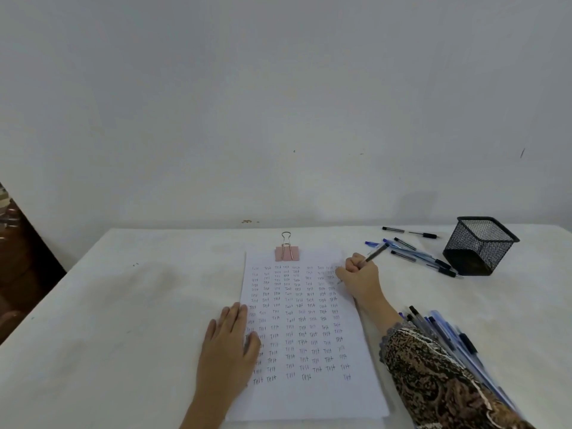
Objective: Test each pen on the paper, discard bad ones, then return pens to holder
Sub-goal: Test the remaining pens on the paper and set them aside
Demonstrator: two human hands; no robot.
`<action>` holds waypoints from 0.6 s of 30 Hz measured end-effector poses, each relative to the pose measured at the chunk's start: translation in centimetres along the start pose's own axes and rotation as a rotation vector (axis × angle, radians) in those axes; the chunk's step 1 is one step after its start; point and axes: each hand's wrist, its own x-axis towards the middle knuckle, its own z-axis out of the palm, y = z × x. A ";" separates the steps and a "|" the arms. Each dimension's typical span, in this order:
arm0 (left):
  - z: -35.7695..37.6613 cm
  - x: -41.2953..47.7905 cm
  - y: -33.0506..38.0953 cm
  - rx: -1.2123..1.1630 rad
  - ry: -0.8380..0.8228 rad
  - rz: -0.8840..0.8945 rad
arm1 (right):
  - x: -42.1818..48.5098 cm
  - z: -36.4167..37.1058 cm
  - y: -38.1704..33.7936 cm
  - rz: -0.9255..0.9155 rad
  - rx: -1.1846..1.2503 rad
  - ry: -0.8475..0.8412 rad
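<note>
Pen [376, 253], gripped in the curled fingers of the right hand [359, 274], has its tip on the paper [309, 400] near its one-o'clock corner. The left hand [227, 345] lies flat, fingers straight, on the paper's eight-o'clock edge. The mesh holder [478, 246] stands on the desk [123, 305] at two o'clock, with loose pens [414, 253] just beside it.

White table [123, 305], clipped paper [309, 397], mesh holder [478, 246], loose pens [414, 253] beside it, pen pile [448, 332] at right

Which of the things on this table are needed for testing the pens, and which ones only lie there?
For the job: paper under the left hand; pen gripped in the right hand; mesh holder; loose pens beside it; pile of pens by the right sleeve.
Just lying about: pink binder clip at the paper's top edge; dark furniture at the left.
</note>
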 end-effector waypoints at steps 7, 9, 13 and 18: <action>0.1 -0.2 0.0 -0.019 0.017 0.002 | 0.2 -0.1 0.3 -0.015 0.003 0.004; 0.1 -0.1 0.0 -0.023 0.017 0.004 | 0.2 -0.2 0.4 -0.014 -0.009 0.003; 0.2 -0.2 0.1 -0.037 0.023 0.004 | 0.1 -0.3 0.4 -0.043 -0.032 0.058; 0.1 -0.1 0.0 -0.025 0.019 0.002 | 0.2 -0.3 0.2 -0.055 -0.045 0.040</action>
